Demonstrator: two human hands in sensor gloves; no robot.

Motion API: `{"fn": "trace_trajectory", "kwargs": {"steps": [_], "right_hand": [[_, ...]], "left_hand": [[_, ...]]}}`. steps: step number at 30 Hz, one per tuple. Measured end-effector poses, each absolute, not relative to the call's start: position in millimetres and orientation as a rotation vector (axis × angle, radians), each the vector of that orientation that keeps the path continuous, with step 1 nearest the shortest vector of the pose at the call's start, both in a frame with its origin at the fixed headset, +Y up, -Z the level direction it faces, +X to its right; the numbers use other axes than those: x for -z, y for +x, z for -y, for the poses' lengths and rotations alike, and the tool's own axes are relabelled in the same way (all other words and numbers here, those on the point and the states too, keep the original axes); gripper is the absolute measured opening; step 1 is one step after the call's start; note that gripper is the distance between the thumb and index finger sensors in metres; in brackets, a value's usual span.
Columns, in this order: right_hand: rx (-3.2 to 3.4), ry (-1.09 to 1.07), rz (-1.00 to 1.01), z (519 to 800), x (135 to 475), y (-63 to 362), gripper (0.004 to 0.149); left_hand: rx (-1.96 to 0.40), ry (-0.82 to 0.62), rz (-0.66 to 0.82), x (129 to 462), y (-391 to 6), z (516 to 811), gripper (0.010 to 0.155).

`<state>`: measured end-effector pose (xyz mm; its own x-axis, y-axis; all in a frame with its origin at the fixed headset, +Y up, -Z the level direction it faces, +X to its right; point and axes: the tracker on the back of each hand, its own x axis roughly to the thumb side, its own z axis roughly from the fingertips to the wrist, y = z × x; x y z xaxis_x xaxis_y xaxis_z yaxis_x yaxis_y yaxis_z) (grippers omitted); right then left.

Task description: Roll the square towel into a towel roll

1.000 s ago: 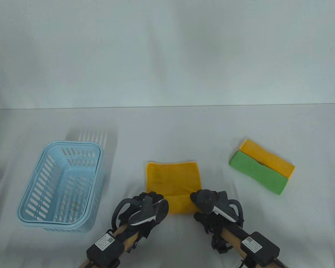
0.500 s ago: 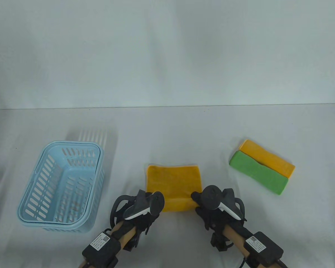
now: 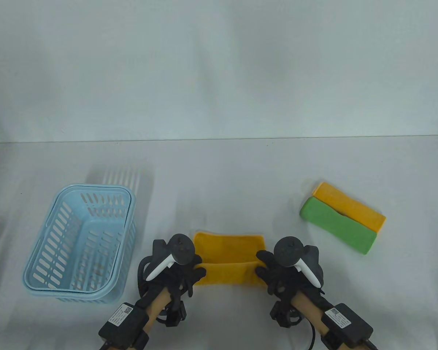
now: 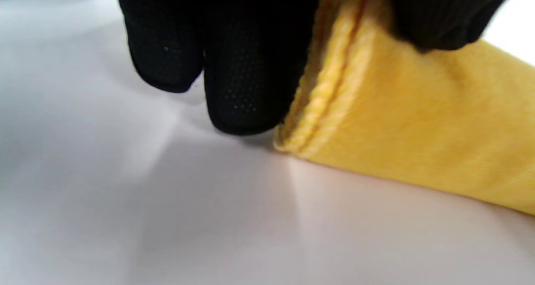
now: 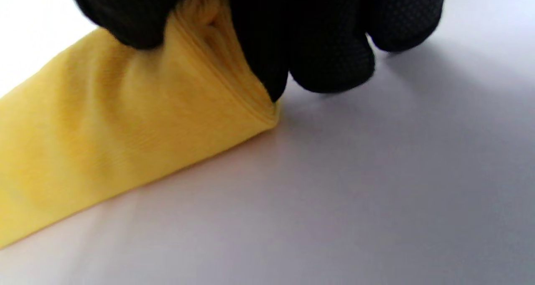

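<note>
The left hand pinches the left end of the yellow towel; in the left wrist view its gloved fingers curl down over the stitched hem, thumb on the other side of the fold, fingertips touching the worktop. The right hand pinches the towel's right end the same way, and the right wrist view shows its fingers wrapped over the folded edge. Between the hands the towel lies low near the front of the worktop, its near part turned over into a thick fold and the far part flat behind it. To the left stands a light blue slotted basket. To the right, well apart, lie a green folded cloth and, touching it on its far side, a yellow folded cloth.
</note>
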<state>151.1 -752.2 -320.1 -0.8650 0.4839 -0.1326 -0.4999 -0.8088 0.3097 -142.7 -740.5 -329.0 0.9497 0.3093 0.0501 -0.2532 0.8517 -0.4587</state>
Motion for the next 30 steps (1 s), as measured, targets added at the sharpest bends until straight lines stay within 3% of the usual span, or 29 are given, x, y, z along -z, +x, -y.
{"fn": "trace_trajectory", "kwargs": {"steps": [10,19,25,27,30], "right_hand": [[-2.57,-0.172,-0.397,753.5,324.1,162.0,0.062],[-2.566,-0.137,-0.315,739.4,321.3,163.0,0.065],[-2.63,0.064,-0.252,725.3,309.7,146.2,0.069],[-2.625,0.24,-0.347,726.6,306.3,135.2,0.07],[-2.748,0.279,-0.398,733.4,302.8,124.2,0.067]], "left_hand": [[-0.198,-0.372,0.06,332.6,-147.1,743.2,0.071],[-0.153,-0.24,0.077,328.1,-146.6,726.6,0.074],[-0.102,-0.188,0.224,316.7,-131.4,714.0,0.075],[-0.076,-0.214,0.342,311.9,-122.5,715.3,0.071],[0.009,-0.258,0.408,307.1,-111.3,724.3,0.07]]}}
